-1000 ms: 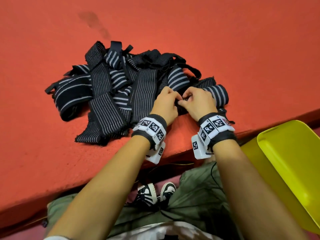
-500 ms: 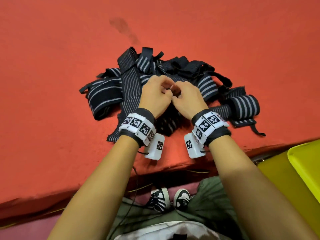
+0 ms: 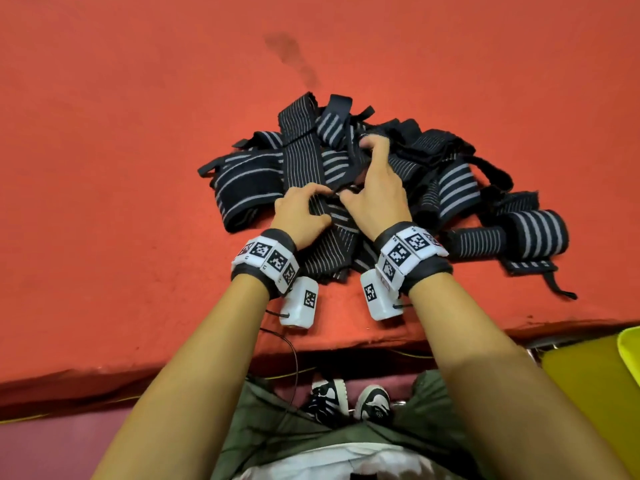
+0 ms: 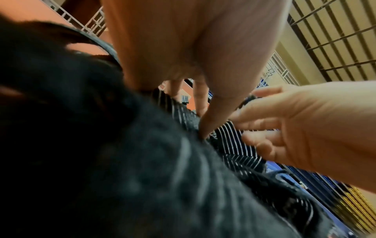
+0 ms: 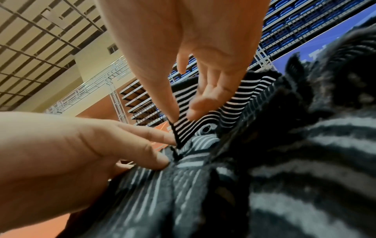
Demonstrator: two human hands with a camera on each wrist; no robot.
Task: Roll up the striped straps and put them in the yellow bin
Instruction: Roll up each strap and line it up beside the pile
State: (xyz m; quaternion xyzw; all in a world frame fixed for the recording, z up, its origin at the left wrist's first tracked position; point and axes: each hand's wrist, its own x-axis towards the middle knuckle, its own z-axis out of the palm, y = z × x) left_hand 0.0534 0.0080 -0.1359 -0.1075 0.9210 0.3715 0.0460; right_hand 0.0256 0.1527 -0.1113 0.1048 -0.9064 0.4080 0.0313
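Observation:
A pile of black straps with grey stripes [image 3: 304, 161] lies on the red mat [image 3: 121, 168]. One rolled strap [image 3: 533, 237] lies at the pile's right end. Both hands are in the middle of the pile. My left hand [image 3: 322, 199] curls its fingers over the end of a narrow-striped strap [image 3: 329, 251], its thumb pressing into the cloth [image 4: 203, 128]. My right hand [image 3: 358, 168] reaches deeper in and pinches a bold-striped strap [image 5: 203, 119] between thumb and fingers [image 5: 183, 116]. The yellow bin [image 3: 588, 382] stands low at the right, below the mat's edge.
The mat's front edge [image 3: 346, 344] runs just behind my wrists, with my knees and shoes [image 3: 346, 400] below it. A dark stain [image 3: 287, 50] marks the mat beyond the pile. Bare mat stretches left of and beyond the straps.
Both hands have moved away from the rolled strap toward the middle of the pile. The right hand's fingers have stretched out into the straps. The roll stays on the mat at the right.

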